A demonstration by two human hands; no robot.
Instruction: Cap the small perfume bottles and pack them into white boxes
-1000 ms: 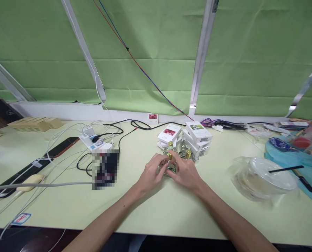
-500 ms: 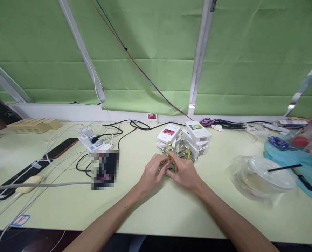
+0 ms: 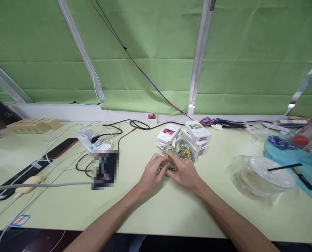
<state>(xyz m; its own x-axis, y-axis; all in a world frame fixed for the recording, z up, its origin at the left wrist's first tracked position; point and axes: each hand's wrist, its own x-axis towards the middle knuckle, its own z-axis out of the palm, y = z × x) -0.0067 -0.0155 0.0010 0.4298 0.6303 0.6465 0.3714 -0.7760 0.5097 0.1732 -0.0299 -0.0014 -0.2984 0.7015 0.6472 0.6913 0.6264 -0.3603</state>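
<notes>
In the middle of the table my left hand [image 3: 152,172] and my right hand [image 3: 186,173] meet, fingers bent and closed around a small glass bottle [image 3: 172,168]. Most of the bottle is hidden by the fingers, but some clear, greenish glass shows between them. Just beyond the fingertips stand several more small glass bottles; a gold-capped bottle [image 3: 169,144] and another gold-capped bottle [image 3: 187,154] show best. Behind these lie small white boxes: a left pile topped by a box with a pink picture [image 3: 168,132], and a right stack topped by a box with a green picture [image 3: 197,130].
A plastic-wrapped stack of white bowls [image 3: 270,173] with a black stick on top stands at right, beside a blue plastic bag [image 3: 284,155] and a knife [image 3: 306,182]. Cables, a white power strip [image 3: 94,141] and a long black device [image 3: 37,166] occupy the left. Beige boxes [image 3: 32,126] sit farther back.
Almost nothing differs. Both hands stay around the bottle in the same place, with only a very slight shift of the fingers and the camera view.
</notes>
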